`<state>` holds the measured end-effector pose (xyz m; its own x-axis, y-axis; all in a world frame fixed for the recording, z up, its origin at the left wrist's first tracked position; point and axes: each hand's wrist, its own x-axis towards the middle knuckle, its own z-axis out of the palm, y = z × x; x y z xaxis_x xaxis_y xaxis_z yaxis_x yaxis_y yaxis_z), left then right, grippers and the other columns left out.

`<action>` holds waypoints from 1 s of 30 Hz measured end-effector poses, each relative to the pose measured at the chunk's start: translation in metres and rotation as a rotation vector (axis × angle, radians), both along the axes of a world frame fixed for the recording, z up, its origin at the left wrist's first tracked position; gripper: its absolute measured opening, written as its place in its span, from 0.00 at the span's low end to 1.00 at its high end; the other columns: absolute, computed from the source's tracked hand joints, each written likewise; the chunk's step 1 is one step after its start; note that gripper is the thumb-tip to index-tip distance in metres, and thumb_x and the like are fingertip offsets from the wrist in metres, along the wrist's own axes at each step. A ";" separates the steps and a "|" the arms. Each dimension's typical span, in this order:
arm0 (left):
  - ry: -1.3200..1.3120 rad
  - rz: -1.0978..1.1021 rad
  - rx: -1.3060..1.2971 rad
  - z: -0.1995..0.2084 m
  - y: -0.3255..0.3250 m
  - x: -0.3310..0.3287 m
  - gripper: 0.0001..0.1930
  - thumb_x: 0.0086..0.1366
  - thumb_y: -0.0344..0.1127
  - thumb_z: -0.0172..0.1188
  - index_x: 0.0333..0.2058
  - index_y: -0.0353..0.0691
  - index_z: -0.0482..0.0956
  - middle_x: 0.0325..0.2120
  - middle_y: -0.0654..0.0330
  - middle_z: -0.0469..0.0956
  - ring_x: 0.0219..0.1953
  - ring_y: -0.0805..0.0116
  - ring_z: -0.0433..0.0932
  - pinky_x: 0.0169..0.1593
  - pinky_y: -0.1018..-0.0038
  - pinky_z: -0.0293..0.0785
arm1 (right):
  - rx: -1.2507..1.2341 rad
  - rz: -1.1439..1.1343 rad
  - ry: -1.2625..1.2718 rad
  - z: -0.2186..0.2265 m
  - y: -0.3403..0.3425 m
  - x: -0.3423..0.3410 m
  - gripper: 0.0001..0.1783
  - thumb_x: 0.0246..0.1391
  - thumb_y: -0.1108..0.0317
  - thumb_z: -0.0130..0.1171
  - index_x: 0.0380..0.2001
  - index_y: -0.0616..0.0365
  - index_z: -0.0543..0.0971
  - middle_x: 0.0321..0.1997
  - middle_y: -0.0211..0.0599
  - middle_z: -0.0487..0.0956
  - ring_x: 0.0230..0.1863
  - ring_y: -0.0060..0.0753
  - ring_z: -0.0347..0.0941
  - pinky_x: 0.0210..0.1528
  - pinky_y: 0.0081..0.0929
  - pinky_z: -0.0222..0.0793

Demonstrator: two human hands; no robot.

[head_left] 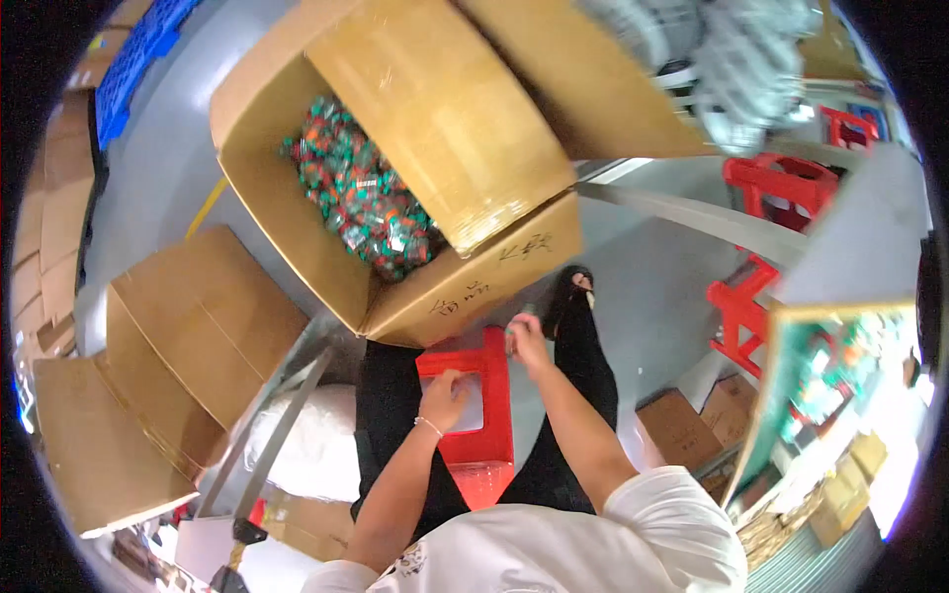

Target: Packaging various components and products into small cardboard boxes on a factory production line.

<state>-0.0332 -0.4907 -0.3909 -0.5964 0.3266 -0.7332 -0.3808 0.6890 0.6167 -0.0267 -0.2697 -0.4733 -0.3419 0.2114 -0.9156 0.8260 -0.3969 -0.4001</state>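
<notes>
My left hand is curled above a red plastic stool between my legs; what its fingers hold, if anything, is hidden. Farther forward and to the right, my right hand is closed near the front wall of a large cardboard box, apart from it. A small greenish, shiny thing shows at its fingertips, too blurred to name. The big cardboard box stands in front of me with one wide flap folded across its top. Inside lies a heap of small shiny pieces in green, red and orange, partly hidden by the flap.
Flattened cardboard and a white sack are at the left. A metal bar runs along the right, near red stools. At far right, more green pieces lie on a work surface. Small boxes stand below.
</notes>
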 end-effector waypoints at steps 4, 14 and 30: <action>-0.133 -0.226 -0.053 0.056 0.022 0.013 0.15 0.60 0.39 0.60 0.44 0.39 0.77 0.38 0.51 0.82 0.41 0.54 0.81 0.48 0.62 0.75 | -0.250 0.190 0.558 0.222 0.018 -0.034 0.14 0.60 0.66 0.57 0.48 0.53 0.69 0.36 0.30 0.74 0.36 0.23 0.69 0.40 0.25 0.67; 0.004 -0.440 -0.126 0.137 0.055 -0.004 0.14 0.59 0.40 0.60 0.41 0.39 0.79 0.38 0.51 0.82 0.43 0.55 0.81 0.49 0.64 0.75 | 1.136 -0.050 0.655 0.527 0.214 -0.048 0.20 0.57 0.67 0.58 0.53 0.56 0.72 0.46 0.43 0.72 0.50 0.42 0.67 0.57 0.38 0.60; 0.079 -0.464 0.163 0.182 0.124 -0.064 0.15 0.61 0.37 0.62 0.44 0.38 0.79 0.37 0.52 0.82 0.41 0.63 0.81 0.47 0.69 0.75 | 0.811 0.294 0.346 0.425 0.106 0.184 0.11 0.56 0.67 0.58 0.42 0.57 0.81 0.39 0.43 0.82 0.41 0.42 0.79 0.44 0.34 0.74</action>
<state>-0.0969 -0.3670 -0.2086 -0.4125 0.6774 -0.6091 -0.0044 0.6672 0.7449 0.1574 -0.1633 -0.0485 -0.7098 0.6039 -0.3626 0.6321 0.3189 -0.7062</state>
